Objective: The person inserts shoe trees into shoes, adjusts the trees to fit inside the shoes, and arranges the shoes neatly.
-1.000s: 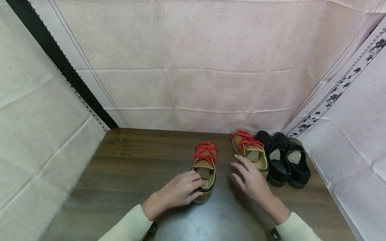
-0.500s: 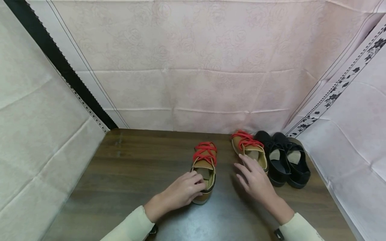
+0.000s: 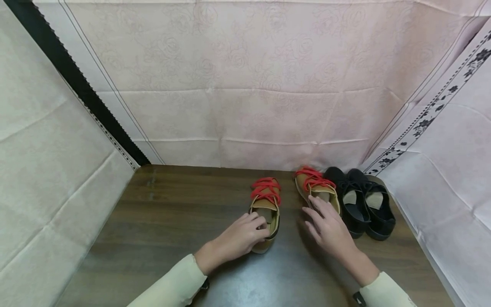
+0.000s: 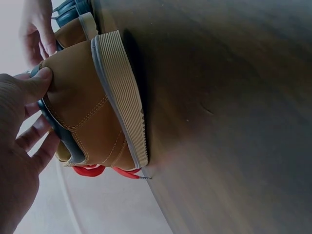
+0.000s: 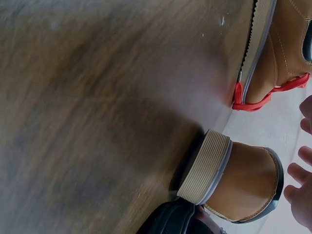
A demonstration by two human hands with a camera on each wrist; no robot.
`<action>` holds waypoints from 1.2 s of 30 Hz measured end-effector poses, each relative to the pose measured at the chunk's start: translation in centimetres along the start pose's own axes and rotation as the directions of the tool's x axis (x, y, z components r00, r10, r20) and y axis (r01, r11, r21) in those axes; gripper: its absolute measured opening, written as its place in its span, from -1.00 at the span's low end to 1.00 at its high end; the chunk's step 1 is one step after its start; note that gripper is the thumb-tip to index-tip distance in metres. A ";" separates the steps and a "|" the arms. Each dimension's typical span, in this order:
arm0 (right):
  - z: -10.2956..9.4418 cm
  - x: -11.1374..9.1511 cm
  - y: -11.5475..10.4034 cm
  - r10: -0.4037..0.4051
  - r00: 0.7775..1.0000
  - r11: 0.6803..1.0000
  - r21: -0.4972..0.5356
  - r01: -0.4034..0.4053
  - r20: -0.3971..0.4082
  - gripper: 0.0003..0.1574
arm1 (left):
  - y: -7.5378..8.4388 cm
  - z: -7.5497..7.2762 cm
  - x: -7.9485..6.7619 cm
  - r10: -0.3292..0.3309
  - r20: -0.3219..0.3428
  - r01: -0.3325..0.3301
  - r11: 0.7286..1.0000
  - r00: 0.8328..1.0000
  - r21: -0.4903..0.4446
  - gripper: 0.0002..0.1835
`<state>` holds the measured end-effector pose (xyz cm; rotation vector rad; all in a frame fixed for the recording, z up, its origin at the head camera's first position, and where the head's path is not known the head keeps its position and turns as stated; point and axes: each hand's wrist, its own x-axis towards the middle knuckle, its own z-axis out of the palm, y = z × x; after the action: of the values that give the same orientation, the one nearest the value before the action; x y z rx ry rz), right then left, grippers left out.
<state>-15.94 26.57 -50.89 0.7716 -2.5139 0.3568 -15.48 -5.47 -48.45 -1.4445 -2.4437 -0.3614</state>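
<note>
My left hand (image 3: 241, 234) pinches the heel collar of a brown shoe with red laces (image 3: 264, 197), thumb outside and fingers inside the opening. The left wrist view shows that thumb on the heel leather (image 4: 80, 73) and the ribbed pale sole. Whether the sole touches the floor, I cannot tell. To the right, my right hand (image 3: 331, 230) hovers over the heel of the matching brown shoe (image 3: 319, 187), fingers spread. In the right wrist view those fingertips (image 5: 295, 173) stay apart from that shoe's heel (image 5: 246, 180).
A pair of black shoes (image 3: 350, 209) stands right beside the second brown shoe, near the right wall cloth (image 3: 452, 179). Dark wooden floor (image 3: 168, 213) stretches to the left. Pale patterned cloth (image 3: 245, 115) covers the back wall.
The left hand has shifted the brown shoe slightly to the right and away from me, towards its mate. My right hand has drifted slightly right.
</note>
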 end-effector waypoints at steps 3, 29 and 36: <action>-0.1 0.0 0.1 0.003 1.000 1.000 -0.009 -0.003 -0.002 -0.46 | -0.1 0.2 0.5 0.004 -0.002 -0.004 1.000 1.000 0.000 -0.91; -0.4 0.4 1.3 0.007 0.996 1.000 -0.006 -0.008 -0.090 -0.52 | -0.5 2.4 5.3 0.054 0.019 -0.055 0.998 0.998 0.038 -0.80; -0.6 0.5 1.7 -0.002 0.992 1.000 -0.002 0.002 -0.124 -0.50 | -0.4 2.8 6.4 0.059 0.011 -0.059 0.996 0.998 0.069 -0.79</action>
<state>-17.10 27.97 -50.27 0.7284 -2.3974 0.3899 -19.06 0.54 -48.72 -1.4884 -2.3897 -0.2564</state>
